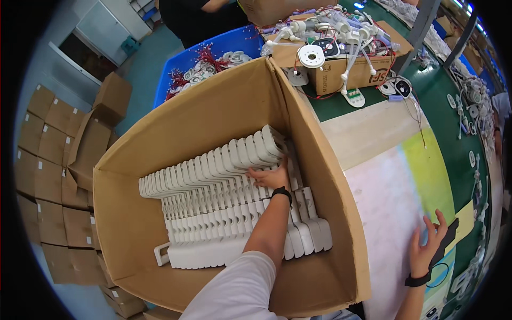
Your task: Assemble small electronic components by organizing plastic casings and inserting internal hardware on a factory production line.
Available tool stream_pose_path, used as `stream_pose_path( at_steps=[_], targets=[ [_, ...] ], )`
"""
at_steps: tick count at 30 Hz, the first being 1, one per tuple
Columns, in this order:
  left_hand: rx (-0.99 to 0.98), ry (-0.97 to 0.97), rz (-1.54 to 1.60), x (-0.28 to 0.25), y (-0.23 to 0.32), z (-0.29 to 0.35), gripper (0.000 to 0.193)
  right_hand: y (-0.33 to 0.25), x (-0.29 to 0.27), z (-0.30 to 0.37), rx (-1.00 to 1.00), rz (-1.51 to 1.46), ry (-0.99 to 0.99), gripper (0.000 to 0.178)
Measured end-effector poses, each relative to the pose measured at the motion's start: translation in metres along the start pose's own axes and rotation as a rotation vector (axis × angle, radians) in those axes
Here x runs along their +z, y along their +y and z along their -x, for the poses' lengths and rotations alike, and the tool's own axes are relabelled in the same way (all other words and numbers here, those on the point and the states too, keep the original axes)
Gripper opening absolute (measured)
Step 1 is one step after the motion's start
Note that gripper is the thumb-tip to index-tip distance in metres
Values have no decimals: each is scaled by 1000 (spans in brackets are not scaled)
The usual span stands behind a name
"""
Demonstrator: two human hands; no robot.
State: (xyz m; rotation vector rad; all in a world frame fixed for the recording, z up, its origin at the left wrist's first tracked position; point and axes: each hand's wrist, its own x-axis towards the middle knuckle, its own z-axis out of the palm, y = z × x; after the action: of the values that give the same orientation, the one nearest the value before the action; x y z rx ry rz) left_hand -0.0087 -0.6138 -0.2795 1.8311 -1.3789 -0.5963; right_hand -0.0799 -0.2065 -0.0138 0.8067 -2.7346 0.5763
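Observation:
Inside a large open cardboard box [205, 114], curved white plastic housings [208, 218] stand packed in a long row. My left hand [273, 176] reaches down among them at the right part of the row. Its fingers curl round a white housing, and some fingertips are hidden between the parts. More white housings [309, 234] lean together by the box's right wall. Outside the box, my right hand [425, 248] hovers over the table's right side, fingers apart and holding nothing. Just beside it lies a flat black item [447, 240].
A blue bin [170, 69] holds wired parts behind the box. A smaller carton [341, 74] heaped with white parts and red wires sits on the green table [384, 109]. Closed cartons [50, 170] are stacked at left. Part of another person [197, 18] shows at the top.

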Motion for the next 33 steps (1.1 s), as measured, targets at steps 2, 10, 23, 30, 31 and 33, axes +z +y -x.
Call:
stream_pose_path(
  at_steps=[2, 10, 23, 30, 31, 33],
  targets=[
    [-101, -76, 50, 3, 7, 3, 132, 5, 2, 5, 21, 6, 6, 30],
    [-227, 6, 624, 6, 43, 18, 142, 3, -3, 10, 12, 2, -6, 30],
    [3, 83, 320, 27, 14, -10, 123, 19, -44, 62, 117, -3, 50, 34],
    [0, -23, 418, -12, 23, -15, 125, 45, -75, 93, 141, 91, 147, 32],
    [31, -11, 391, -16, 26, -16, 131, 46, -77, 95, 156, 90, 166, 31],
    [72, -7, 369, -27, 32, -18, 137, 45, -81, 98, 129, 86, 176, 31]
  ],
)
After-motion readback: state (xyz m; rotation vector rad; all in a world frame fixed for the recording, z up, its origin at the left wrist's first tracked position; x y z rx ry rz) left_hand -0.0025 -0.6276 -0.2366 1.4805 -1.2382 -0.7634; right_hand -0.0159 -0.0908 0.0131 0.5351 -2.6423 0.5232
